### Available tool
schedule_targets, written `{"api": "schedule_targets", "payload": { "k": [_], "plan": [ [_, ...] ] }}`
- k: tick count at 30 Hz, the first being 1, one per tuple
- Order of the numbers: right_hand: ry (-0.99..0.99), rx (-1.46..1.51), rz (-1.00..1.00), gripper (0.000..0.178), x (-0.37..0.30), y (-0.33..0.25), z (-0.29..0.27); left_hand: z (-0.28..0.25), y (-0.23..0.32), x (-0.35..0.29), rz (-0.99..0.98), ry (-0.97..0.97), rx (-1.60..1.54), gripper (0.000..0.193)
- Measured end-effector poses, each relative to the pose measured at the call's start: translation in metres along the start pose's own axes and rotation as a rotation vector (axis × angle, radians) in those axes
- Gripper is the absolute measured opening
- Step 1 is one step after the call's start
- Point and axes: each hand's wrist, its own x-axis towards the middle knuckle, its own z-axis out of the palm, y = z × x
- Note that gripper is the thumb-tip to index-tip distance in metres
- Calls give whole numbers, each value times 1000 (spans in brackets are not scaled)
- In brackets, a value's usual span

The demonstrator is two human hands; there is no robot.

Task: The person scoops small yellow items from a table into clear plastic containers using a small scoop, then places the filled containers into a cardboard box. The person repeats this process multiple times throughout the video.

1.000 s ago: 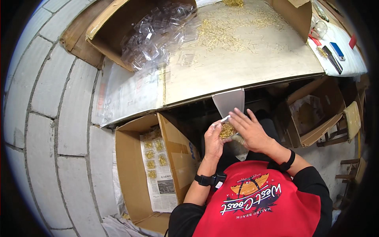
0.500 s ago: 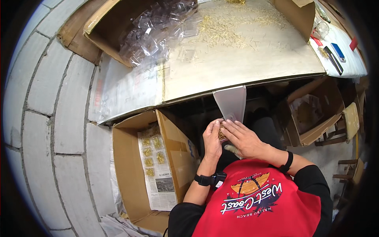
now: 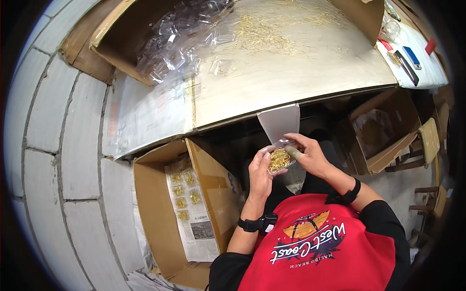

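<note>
Between my hands, over my lap, is a small clear plastic box filled with thin gold-coloured metal wire pieces. My left hand grips its left side, fingers wrapped round the edge. At the upper right my right hand pinches the box's far edge, where a clear flap stands up. The right thumb wears a pale cover. Just beyond the hands, a white panel slopes down from the table's front edge. Some of the fingers are hidden behind the box.
Loose gold wire pieces lie scattered over the table. Many clear empty boxes are heaped at the far left. An open carton holds filled packs on newspaper. Another carton and a stool stand at right.
My right hand has moved off the top of the box to its upper right edge, uncovering the gold pieces. The box now faces up into view; my left hand still holds it.
</note>
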Motion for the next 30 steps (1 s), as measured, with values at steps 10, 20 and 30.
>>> {"api": "schedule_targets", "payload": {
  "k": [10,20,30],
  "plan": [
    [359,-654,-371,34,104,-36,-82,-93,-10,-2,-145,121,47,34],
    [113,-1148,-330,49,164,-25,-69,-90,-63,30,-359,72,114,39],
    [269,-763,-435,41,113,-11,-58,-56,-76,56,-425,42,194,41]
  ]
}}
